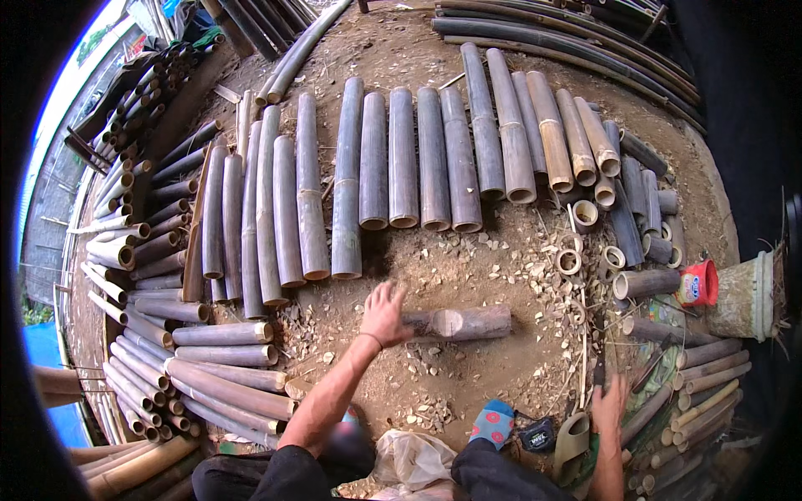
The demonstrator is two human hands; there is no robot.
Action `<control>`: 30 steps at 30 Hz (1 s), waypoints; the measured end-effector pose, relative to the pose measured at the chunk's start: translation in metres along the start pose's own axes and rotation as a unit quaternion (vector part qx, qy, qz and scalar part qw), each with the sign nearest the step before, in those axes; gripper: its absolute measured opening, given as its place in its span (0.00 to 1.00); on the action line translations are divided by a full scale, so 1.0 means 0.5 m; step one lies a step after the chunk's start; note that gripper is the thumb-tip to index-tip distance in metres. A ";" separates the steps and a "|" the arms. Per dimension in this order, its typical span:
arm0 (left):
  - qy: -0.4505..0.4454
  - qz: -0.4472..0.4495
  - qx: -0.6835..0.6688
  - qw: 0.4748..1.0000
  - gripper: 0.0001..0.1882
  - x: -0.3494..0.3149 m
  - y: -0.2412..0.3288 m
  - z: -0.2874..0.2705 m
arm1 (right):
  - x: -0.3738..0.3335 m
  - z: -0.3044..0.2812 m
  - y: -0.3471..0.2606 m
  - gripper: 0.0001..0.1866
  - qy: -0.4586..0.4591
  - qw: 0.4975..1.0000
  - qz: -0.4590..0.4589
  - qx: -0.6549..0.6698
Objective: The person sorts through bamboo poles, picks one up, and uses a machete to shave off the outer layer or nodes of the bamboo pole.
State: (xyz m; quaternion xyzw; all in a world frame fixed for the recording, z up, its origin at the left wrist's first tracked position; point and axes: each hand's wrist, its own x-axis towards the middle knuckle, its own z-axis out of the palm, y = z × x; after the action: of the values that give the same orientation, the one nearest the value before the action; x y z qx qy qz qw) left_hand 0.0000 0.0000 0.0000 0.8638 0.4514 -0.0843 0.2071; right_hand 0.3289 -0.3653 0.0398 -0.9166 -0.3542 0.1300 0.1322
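Observation:
A short bamboo piece (480, 322) lies crosswise on the dirt, with a pale scraped patch near its middle. My left hand (384, 316) is at its left end, fingers curled over it and covering that end. Low on the right, my right hand (611, 407) is smeared by motion, so its grip cannot be made out. Just beyond its fingers is a narrow dark object (599, 367), too unclear to name. An olive sandal (571, 447) and a small black pouch (536, 435) lie left of that hand.
Cut bamboo tubes (403, 159) stretch in a row across the far side. More bamboo stacks (225, 334) flank the left, others (710, 376) the right. A pale bucket (743, 296) and a red packet (697, 284) stand right. A plastic bag (413, 459) lies between my legs.

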 end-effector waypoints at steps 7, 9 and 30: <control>0.214 -0.081 0.059 0.972 0.46 0.228 -0.119 -0.117 | 0.235 0.139 -0.314 0.34 -0.041 0.973 -0.123 0.189; 0.196 -0.040 0.088 0.976 0.46 0.248 -0.107 -0.105 | 0.316 0.174 -0.427 0.37 -0.105 0.962 -0.096 0.235; 0.023 -0.154 -0.791 0.591 0.26 0.240 -0.052 0.011 | 0.465 0.261 -0.568 0.55 -0.275 0.810 -0.071 0.513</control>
State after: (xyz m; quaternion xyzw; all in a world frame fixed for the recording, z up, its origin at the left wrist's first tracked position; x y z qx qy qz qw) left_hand 0.0487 0.1002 -0.0521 0.2790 0.4715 0.2954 0.7826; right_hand 0.2774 0.0162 -0.0206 -0.6133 -0.3216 0.5302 0.4892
